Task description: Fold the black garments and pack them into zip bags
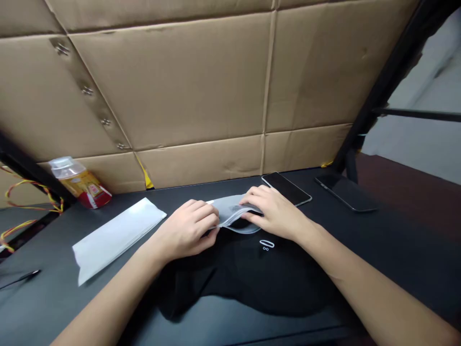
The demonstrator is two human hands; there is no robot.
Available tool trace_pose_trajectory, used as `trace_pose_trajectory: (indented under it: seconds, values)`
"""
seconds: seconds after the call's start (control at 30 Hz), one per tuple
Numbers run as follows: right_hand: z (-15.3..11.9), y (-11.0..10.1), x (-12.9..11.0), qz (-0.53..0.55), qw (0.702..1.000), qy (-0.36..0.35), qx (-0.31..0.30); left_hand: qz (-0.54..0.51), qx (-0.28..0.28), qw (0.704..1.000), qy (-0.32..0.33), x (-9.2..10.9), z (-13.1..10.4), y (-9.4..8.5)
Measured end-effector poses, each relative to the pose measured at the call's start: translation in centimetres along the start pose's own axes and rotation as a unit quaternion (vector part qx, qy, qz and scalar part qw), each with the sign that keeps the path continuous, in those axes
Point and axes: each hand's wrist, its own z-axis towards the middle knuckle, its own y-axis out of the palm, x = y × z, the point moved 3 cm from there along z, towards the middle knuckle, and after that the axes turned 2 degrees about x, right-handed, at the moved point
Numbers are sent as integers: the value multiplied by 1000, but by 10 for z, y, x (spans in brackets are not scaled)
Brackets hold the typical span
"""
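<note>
A translucent pale bag (230,204) is spread between both hands, its mouth partly open toward me. My left hand (192,228) is closed on the bag's left end, fingers curled over the edge. At the right side of the opening, my right hand (272,211) pinches the bag's edge, thumb below and fingers above. Under and in front of the hands lies a black cloth item (248,278), with a small white oval loop (267,243) on it. Whether anything is inside the bag cannot be made out.
White flat folded sheets or bags (117,238) lie left. A bottle (81,182) stands tilted at the back left, near coloured wires (32,182). Two phones (287,188) (345,193) lie at the back right. A pen (21,278) is at far left. Cardboard (173,81) forms the back wall.
</note>
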Motion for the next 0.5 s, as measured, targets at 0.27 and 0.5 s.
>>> trace_pose_trajectory:
  seconds: [0.27,0.5]
  values:
    - [-1,-17,-7,89,985,-88,121,9,171,985,15,6,-3,-3]
    - [-4,-10,-57,0,959,-210,192,-46,212,976,-10,17,2,-3]
